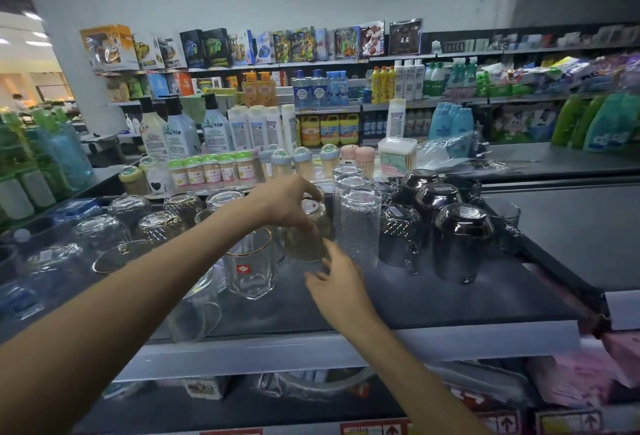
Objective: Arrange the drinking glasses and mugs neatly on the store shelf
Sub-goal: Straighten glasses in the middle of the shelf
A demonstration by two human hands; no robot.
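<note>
Left hand (287, 204) reaches in from 8 o'clock. Its fingers are curled down over the upturned base of an upside-down amber-tinted drinking glass (308, 239), gripping it from above. The glass is mouth-down about mid-frame over the dark grey metal shelf (450, 299); cannot tell if the rim rests on it or is just lifted. Right hand (337, 282) is at 5 o'clock of the glass, fingers loosely spread, holding nothing. Its fingertips are just beside the glass's lower rim, contact unclear. A clear gold-rimmed glass mug (251, 270) with a red label stands upright at 8 o'clock of the glass, just beside it. A stack of clear textured tumblers (358, 226) is close at 3 o'clock. Glossy black inverted mugs (462, 242) are further out at 3 o'clock. Clear inverted glasses (100, 232) are at 9 o'clock.
</note>
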